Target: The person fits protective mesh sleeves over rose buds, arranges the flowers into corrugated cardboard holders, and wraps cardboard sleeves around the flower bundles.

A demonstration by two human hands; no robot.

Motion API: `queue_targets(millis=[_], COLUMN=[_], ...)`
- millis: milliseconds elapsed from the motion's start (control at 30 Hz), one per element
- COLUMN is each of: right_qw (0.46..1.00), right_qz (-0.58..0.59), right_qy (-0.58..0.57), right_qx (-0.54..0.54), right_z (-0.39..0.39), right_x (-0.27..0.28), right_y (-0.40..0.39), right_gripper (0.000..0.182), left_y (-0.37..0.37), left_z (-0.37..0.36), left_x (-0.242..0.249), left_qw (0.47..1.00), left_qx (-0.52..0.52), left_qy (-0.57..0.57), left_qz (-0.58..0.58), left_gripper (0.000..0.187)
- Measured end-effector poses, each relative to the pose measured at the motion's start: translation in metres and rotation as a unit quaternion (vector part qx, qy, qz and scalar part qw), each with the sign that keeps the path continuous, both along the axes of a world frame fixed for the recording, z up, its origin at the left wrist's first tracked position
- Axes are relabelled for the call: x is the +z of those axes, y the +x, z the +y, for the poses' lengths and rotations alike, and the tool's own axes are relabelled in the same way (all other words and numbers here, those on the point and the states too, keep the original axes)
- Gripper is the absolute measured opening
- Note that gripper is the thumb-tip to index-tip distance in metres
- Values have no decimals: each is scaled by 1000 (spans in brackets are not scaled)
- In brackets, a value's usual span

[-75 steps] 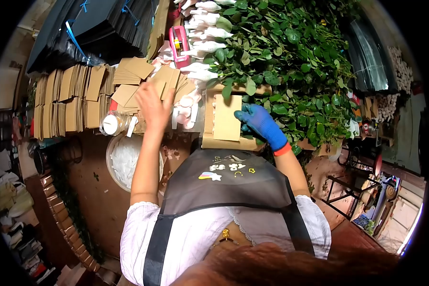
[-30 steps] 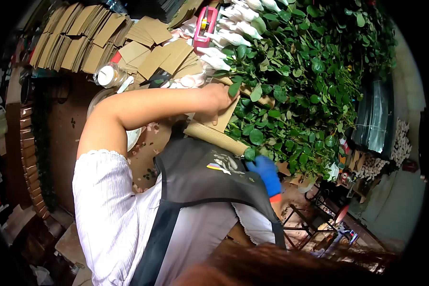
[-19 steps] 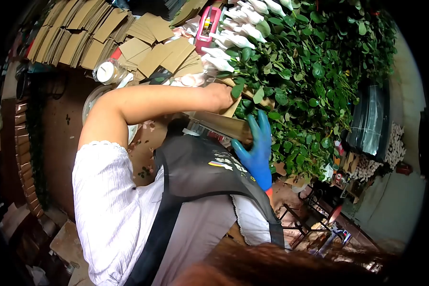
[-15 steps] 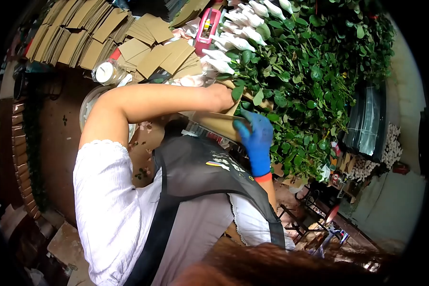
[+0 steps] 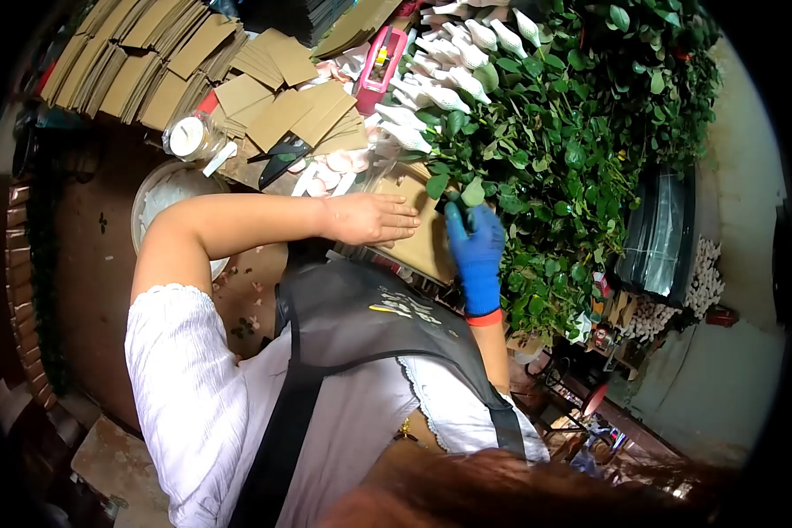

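My bare left hand lies flat with its fingers stretched out on a tan cardboard sheet in front of my apron. At the sheet's right edge is my right hand in a blue glove, its fingers bent beside green leaves. The leaves and shadow partly hide its fingertips, and whether it grips anything is not clear. White netted flower heads lie just beyond the sheet, with their leafy stems spread to the right.
A pink tape dispenser, loose cardboard pieces, a black-handled tool and a clear jar lie at the upper left. Stacked cardboard stands beyond. A round tub is behind my left forearm. Packed plastic sleeves are at right.
My left hand has gone from a closed pose by the leaves to lying flat on the cardboard, lower and further left. The raised, blurred cardboard is now flatter. My gloved hand has shifted slightly.
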State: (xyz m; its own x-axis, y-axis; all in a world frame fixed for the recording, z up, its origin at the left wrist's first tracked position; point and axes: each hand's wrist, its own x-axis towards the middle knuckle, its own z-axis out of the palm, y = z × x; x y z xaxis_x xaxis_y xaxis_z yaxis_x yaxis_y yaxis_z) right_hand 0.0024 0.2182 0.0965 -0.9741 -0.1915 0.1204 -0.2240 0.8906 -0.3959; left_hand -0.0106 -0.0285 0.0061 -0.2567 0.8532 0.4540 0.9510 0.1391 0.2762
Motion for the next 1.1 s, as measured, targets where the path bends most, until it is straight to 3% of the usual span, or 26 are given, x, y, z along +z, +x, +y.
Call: queue_targets(millis=[33, 167, 200, 300, 333, 467, 500, 600, 767, 800, 867, 933, 1000, 1100], right_qw=[990, 984, 981, 976, 974, 971, 962, 939, 921, 910, 891, 902, 909, 909], right_qz=[111, -121, -194, -164, -115, 87, 20, 83, 35, 43, 27, 13, -6, -12], right_qy=[-34, 120, 12, 91, 188, 106, 187, 248, 328, 354, 409, 395, 386, 388], right_qx=[85, 51, 11, 115, 48, 196, 196, 224, 209, 212, 195, 173, 159, 152], right_z=[-3, -1, 18, 9, -7, -6, -14, -20, -27, -28, -40, -46, -47, -49], right_x=[7, -14, -50, -26, 3, -2, 2, -19, -16, -21, -19, -18, -18, -17], right_y=[-11, -49, -58, -68, -51, -15, -2, 16, 23, 28, 42, 44, 45, 47], right_gripper=[28, 58, 65, 67, 51, 31, 31, 28, 40, 41, 48, 48, 49, 52], left_y=[1, 1, 1, 2, 2, 0, 1, 4, 7, 12, 42, 53, 56, 41], left_z=[1, 4, 4, 3, 3, 5, 6, 5, 6, 6, -14, -29, -56, -100], left_x=[0, 0, 2, 1, 0, 2, -2, -4, -4, -2, 4, -26, -55, -97], left_qw=[1000, 999, 999, 999, 999, 998, 998, 999, 989, 974, 954, 872, 788, 700], left_qx=[5, 14, 13, 8, 7, 7, 6, 1, 38, 88, 257, 441, 606, 708], left_qy=[8, 33, 35, 43, 48, 66, 67, 54, 124, 181, 148, 213, 97, -60], left_qz=[-5, -8, 1, 0, -4, 14, 3, -11, 67, 105, 34, -11, -41, -64], left_gripper=[42, 40, 39, 39, 39, 36, 35, 32, 25, 20, 15, 21, 45, 64])
